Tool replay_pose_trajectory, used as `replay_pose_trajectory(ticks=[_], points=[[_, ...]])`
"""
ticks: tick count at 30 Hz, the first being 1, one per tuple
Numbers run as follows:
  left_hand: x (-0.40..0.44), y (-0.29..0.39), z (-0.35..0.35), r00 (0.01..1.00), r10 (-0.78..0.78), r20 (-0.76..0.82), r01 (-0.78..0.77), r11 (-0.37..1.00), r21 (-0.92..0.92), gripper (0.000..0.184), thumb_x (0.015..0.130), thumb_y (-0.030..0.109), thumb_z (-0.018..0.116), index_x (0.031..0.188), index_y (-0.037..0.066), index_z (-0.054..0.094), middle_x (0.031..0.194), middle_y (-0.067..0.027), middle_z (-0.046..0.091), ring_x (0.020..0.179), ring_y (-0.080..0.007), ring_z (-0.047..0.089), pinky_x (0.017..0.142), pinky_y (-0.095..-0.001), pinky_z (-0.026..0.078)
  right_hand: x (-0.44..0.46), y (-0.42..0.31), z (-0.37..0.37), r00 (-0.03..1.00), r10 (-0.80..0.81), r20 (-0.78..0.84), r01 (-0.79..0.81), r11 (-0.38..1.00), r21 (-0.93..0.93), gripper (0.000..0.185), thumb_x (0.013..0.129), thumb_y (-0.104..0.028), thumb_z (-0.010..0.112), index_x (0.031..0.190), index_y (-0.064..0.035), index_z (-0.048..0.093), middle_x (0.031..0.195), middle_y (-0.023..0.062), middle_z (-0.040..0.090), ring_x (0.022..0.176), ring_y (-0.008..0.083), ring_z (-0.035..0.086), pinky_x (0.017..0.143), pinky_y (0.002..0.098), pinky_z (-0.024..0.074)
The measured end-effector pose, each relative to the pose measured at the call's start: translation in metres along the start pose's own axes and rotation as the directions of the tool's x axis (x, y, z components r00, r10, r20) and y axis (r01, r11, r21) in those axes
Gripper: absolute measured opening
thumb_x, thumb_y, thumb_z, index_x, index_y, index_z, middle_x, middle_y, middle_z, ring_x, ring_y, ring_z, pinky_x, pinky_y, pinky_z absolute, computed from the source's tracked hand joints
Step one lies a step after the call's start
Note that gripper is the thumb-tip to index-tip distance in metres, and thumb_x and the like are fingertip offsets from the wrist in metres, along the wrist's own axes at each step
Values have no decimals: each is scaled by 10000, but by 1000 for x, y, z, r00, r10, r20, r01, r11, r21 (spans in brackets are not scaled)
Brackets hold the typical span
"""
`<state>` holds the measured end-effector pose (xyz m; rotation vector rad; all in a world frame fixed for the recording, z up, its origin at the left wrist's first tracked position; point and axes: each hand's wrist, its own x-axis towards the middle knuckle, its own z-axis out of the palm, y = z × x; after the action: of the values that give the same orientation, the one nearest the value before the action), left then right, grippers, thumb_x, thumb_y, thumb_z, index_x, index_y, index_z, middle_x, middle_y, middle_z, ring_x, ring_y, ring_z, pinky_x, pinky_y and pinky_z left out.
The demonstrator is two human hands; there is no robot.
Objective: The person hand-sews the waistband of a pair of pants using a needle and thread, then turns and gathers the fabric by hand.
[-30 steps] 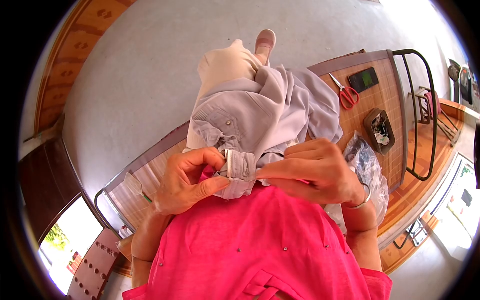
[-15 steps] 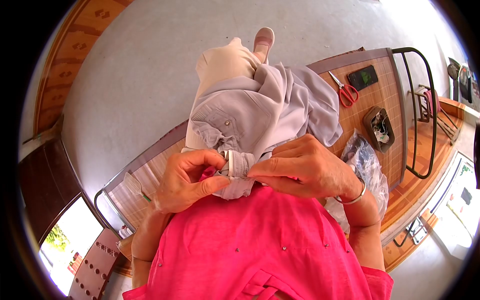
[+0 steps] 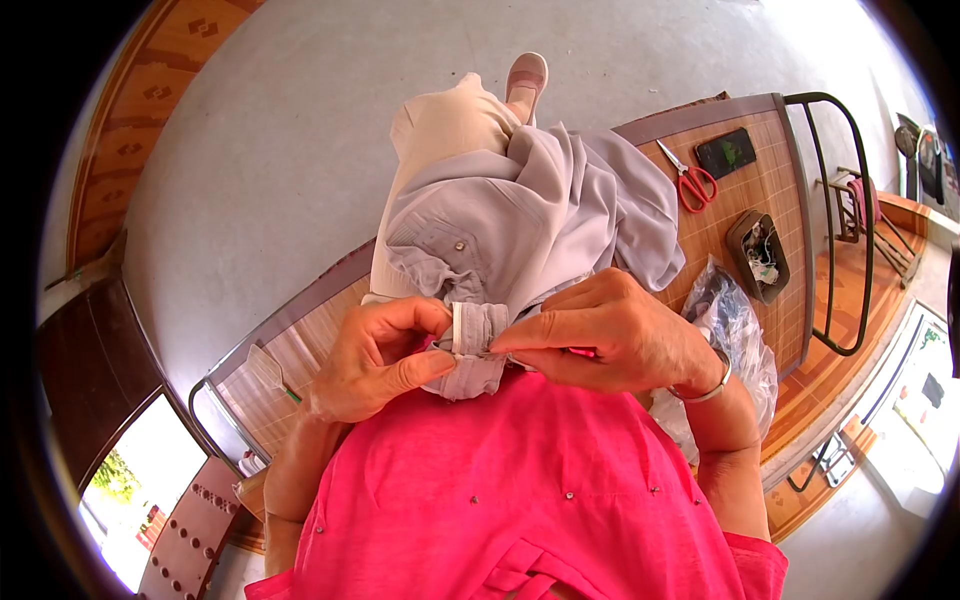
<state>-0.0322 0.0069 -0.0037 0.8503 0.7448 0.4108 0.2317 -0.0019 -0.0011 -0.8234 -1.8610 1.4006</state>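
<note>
Grey trousers (image 3: 540, 215) lie bunched across my lap, with their gathered waistband (image 3: 478, 335) raised close to my pink top. My left hand (image 3: 385, 350) is closed on the waistband's left end, thumb below and index finger above, beside a white elastic strip (image 3: 458, 325). At the band's right side my right hand (image 3: 610, 335) is pinched shut. A thin, dark sliver that looks like a sewing needle (image 3: 490, 354) shows at its fingertips, against the fabric. The fingers hide most of it, and I cannot make out any thread.
On the bamboo-matted bench at right lie red-handled scissors (image 3: 692, 185), a phone (image 3: 726, 152) and a small box (image 3: 758, 257) of odds and ends. A clear plastic bag (image 3: 735, 335) sits by my right forearm. A black metal rail (image 3: 868, 230) bounds the bench end.
The waistband between my hands has turned flatter toward me, showing more of its gathered face. My right fingertips have shifted slightly, and the thin sliver now shows at them. My left hand keeps its grip.
</note>
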Motion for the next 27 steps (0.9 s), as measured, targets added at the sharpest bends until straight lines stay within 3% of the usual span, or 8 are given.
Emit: replay_pose_trajectory(ticks=[17,20,27], points=[[1,0,1,996,-93,10,93,995,-38,304,916,127,638,1142,-67,578,1098,-82,624,1007,-124,579,888,-280,467,0,18,1,999,-9,42,9,1000,10,239,800,-13,693,1037,-44,693,811,127,702,700,300,675,598,358,527],[2,-2,1,996,-88,12,89,995,-44,322,916,132,631,1160,-71,575,1102,-87,631,1004,-124,590,881,-283,476,-2,25,7,1000,-17,14,16,996,84,198,817,7,692,1009,-44,695,753,95,664,644,250,643,572,347,490],[4,-7,1,990,-128,54,133,986,-100,317,923,125,616,1179,-57,572,1110,-76,630,1012,-113,585,893,-285,472,0,24,10,999,28,39,-35,984,174,129,846,-1,686,971,-31,689,794,97,692,659,236,668,583,315,500]])
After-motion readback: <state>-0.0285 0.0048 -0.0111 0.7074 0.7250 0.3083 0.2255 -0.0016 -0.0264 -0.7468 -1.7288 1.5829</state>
